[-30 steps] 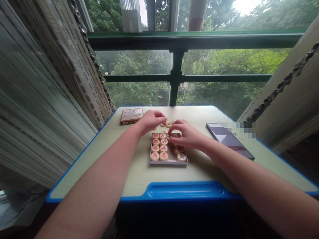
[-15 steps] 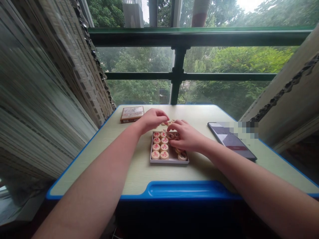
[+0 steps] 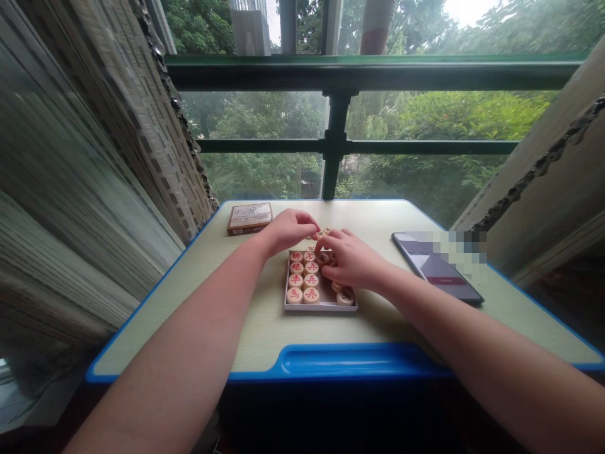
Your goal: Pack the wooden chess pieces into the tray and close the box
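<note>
A shallow grey tray point(image 3: 319, 306) in the middle of the desk holds several round wooden Chinese chess pieces point(image 3: 302, 282) with red characters, laid in rows. My right hand point(image 3: 352, 260) lies over the tray's right half, fingers curled and fingertips pressing on pieces at the tray's far edge. Just behind the tray, my left hand point(image 3: 285, 229) has its fingers pinched together above a few loose pieces point(image 3: 321, 234) on the desk. What sits between those fingertips is hidden.
The box lid point(image 3: 249, 218) with a printed top lies at the far left of the pale desk point(image 3: 265, 328) with blue rim. A dark phone point(image 3: 435, 266) lies at the right. A blue pencil groove point(image 3: 350, 362) runs along the front edge. Curtains hang on both sides, with a window railing behind.
Both hands have stayed nearly in place. My right hand shifted slightly toward the tray's far edge, and my left fingertips closed in toward it.
</note>
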{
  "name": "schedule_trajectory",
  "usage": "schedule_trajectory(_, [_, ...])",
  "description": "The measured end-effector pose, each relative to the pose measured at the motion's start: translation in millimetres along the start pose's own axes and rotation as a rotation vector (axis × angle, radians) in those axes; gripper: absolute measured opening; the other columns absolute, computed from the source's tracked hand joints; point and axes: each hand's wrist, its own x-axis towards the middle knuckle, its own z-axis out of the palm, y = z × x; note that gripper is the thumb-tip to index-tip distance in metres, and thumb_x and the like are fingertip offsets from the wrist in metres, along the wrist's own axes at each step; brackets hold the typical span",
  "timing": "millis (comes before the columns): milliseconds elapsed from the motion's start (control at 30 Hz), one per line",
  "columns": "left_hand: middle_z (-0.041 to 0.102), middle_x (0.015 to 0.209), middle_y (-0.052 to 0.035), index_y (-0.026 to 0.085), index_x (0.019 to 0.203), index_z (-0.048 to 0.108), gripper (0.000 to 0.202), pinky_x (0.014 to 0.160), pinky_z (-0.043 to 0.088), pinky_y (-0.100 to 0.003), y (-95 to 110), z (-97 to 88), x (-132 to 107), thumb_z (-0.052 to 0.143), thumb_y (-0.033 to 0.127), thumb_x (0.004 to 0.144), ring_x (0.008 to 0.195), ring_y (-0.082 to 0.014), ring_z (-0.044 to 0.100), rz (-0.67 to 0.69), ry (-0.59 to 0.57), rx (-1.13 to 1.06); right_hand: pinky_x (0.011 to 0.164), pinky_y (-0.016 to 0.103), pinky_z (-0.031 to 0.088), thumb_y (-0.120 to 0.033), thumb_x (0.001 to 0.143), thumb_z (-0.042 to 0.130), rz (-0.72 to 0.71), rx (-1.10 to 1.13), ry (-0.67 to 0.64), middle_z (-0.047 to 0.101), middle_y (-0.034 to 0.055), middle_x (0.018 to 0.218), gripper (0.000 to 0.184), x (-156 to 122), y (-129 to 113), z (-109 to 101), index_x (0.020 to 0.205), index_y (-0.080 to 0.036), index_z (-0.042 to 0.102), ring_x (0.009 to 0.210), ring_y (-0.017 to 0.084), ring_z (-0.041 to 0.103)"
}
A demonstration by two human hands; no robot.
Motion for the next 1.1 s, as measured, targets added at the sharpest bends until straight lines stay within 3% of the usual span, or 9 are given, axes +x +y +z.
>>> schedule_trajectory(633, [0.068,0.072,-0.0041,0.014,0.076,0.067,0.018,0.063,0.045,-0.024,-3.0,-0.3,1.7,0.054,0.019,0.065,0.069,-0.0130,0.059,-0.006,-0.002,0.088,0.082,0.033,0.039,-0.023,0.069,0.058,0.010,0.016,0.023,0.056,0.0067,0.097,0.024,0.3,-0.5,-0.9,0.092,-0.023,0.066,0.090,0.023,0.048])
schedule_trajectory(1100, [0.067,0.071,-0.0035,0.014,0.075,0.068,0.022,0.056,0.041,-0.023,-2.2,-2.1,0.7,0.054,0.022,0.061,0.064,-0.0123,0.056,-0.035,-0.023,0.200,0.088,0.036,0.040,-0.022,0.069,0.058,0.024,0.110,0.045,0.056,0.0075,0.101,0.028,0.3,1.4,-1.7,0.096,-0.023,0.067,0.100,0.024,0.049])
